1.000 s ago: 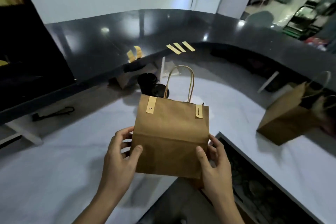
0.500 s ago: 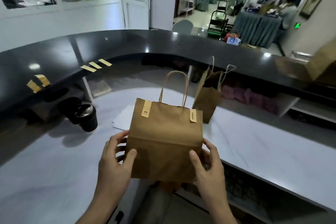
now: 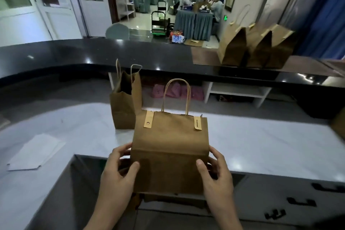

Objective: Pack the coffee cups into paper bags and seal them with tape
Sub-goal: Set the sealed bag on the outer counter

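Brown kraft paper bag (image 3: 169, 147), top taped twice, held above white counter (image 3: 261, 145) edge at 6 o'clock | left hand (image 3: 119, 173), right hand (image 3: 216, 172) clasp its lower sides | likely light, crushable; support base.

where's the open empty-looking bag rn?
In the head view the open bag stands upright on the white counter, left of centre, just behind and left of the taped bag held between the left hand and right hand.
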A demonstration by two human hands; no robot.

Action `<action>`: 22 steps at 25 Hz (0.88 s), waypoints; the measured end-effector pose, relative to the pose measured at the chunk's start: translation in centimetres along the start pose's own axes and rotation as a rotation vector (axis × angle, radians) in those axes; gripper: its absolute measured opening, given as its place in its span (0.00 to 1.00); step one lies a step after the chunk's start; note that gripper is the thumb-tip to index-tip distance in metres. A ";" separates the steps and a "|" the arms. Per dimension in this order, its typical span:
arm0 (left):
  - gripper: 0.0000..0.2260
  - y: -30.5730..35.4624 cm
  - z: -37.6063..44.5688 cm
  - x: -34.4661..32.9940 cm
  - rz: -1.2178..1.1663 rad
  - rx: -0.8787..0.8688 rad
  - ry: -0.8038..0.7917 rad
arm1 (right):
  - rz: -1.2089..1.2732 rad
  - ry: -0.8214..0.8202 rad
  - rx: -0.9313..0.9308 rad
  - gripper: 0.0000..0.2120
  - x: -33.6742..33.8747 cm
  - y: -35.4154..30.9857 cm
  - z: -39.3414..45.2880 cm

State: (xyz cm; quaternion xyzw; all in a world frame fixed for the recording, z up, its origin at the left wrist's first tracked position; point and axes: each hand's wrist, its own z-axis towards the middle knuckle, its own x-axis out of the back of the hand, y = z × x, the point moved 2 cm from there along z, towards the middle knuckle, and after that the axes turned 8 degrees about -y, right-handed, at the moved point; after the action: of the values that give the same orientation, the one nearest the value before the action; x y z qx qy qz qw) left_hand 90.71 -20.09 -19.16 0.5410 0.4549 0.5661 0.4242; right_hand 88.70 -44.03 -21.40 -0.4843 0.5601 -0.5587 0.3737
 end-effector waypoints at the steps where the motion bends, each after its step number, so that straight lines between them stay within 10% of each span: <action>1: 0.19 0.3 0.5 -1.6 0.002 -0.003 -0.034 | 0.002 0.035 -0.009 0.20 1.5 0.4 0.3; 22: 0.21 7.2 25.7 -9.7 0.007 -0.165 -0.222 | 0.038 0.300 0.121 0.20 3.4 -6.4 21.4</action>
State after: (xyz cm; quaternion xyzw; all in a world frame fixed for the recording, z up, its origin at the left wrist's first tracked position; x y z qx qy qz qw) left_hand 116.98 -29.67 -14.35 0.5652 0.3550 0.5398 0.5130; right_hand 109.21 -52.37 -16.77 -0.3610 0.5840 -0.6504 0.3249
